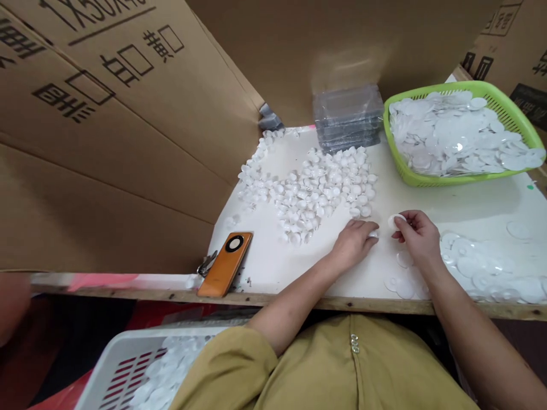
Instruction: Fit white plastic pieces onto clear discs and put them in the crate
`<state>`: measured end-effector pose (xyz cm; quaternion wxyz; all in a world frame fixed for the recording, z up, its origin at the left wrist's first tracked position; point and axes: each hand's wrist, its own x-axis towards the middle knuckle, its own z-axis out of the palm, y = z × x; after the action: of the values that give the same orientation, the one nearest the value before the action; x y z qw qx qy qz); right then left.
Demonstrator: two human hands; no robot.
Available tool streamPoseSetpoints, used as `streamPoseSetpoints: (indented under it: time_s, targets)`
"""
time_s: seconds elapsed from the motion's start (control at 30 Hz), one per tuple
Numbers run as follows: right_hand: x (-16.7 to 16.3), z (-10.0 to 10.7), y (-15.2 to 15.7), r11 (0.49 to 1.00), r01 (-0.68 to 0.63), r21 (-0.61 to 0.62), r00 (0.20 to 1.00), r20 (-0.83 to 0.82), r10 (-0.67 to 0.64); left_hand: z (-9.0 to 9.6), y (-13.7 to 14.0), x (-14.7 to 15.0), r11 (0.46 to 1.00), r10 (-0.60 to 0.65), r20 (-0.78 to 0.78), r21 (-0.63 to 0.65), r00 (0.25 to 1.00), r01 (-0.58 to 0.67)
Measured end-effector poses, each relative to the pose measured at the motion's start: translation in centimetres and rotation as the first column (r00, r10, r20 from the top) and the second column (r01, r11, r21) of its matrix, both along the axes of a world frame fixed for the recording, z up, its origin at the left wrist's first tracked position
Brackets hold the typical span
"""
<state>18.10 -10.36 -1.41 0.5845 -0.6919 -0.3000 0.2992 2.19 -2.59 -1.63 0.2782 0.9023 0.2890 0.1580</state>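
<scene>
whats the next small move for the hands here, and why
Probably ease the right hand toward the left hand to bring their pieces together: the right hand pinches a round white disc, the left holds a small white piece, and the two are close but apart.

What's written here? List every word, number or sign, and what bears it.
"1X50X4…": left cardboard panel, underlined, cut off at the top edge.
Chinese characters on that panel: too distorted to read surely.
Print on the right carton: too blurred to read.
Orange phone: nothing legible.
</scene>
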Motion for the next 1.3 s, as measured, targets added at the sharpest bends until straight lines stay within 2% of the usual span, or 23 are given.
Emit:
streamPoseSetpoints:
  time_s: [0.1,0.2,0.3,0.4,0.53,0.63,0.8,0.93,1.07,1.2,1.3]
  targets:
    - [-0.2,0.3,-0.1,0.999,-0.038,-0.03,0.999,-0.001,0.038,0.9,0.0,-3.0,0.998,0.06,0.0,-0.035,0.998,-0.06]
    - [-0.3,0.3,-0.1,0.995,-0.084,-0.057,0.996,-0.01,0.083,1.0,0.3,-5.7,0.997,0.06,-0.068,-0.035,0.996,-0.063]
    - [-0.3,-0.1,-0.2,0.988,-0.114,-0.108,0.993,-0.03,0.111,0.3,0.4,-7.0,0.986,0.115,-0.103,-0.109,0.988,-0.127]
    - [-0.5,-0.7,-0.3,0.961,-0.199,-0.191,0.98,-0.047,0.194,-0.7,0.0,-7.3,0.957,0.179,-0.017,-0.231,0.984,-0.178]
    - [-1.2,-0.9,-0.6,0.904,-0.364,-0.226,0.93,-0.146,0.338,-1.4,-0.3,-7.8,0.938,0.181,0.086,-0.314,0.98,-0.146]
    - [-2.5,-0.1,-0.3,0.851,-0.461,-0.253,0.885,-0.204,0.418,-1.6,-0.2,-8.3,0.933,0.166,0.117,-0.341,0.979,-0.117]
    - [-5.2,1.0,1.4,0.699,-0.624,-0.35,0.779,-0.211,0.59,-1.9,0.0,-8.1,0.95,0.133,0.111,-0.297,0.985,-0.095]
    - [-6.4,0.4,2.9,0.633,-0.609,-0.478,0.754,-0.101,0.65,-2.1,0.2,-7.8,0.955,0.104,0.12,-0.289,0.987,-0.065]
    - [-6.3,0.0,3.4,0.608,-0.59,-0.532,0.74,-0.054,0.671,-2.1,0.4,-7.8,0.951,0.087,0.108,-0.307,0.99,-0.05]
    - [-6.3,0.2,3.6,0.585,-0.596,-0.551,0.737,-0.084,0.671,-1.3,0.7,-8.1,0.943,0.066,0.095,-0.332,0.993,-0.031]
    - [-6.8,0.7,4.0,0.564,-0.609,-0.557,0.746,-0.161,0.646,-0.5,1.0,-8.4,0.914,0.062,0.102,-0.405,0.993,-0.015]
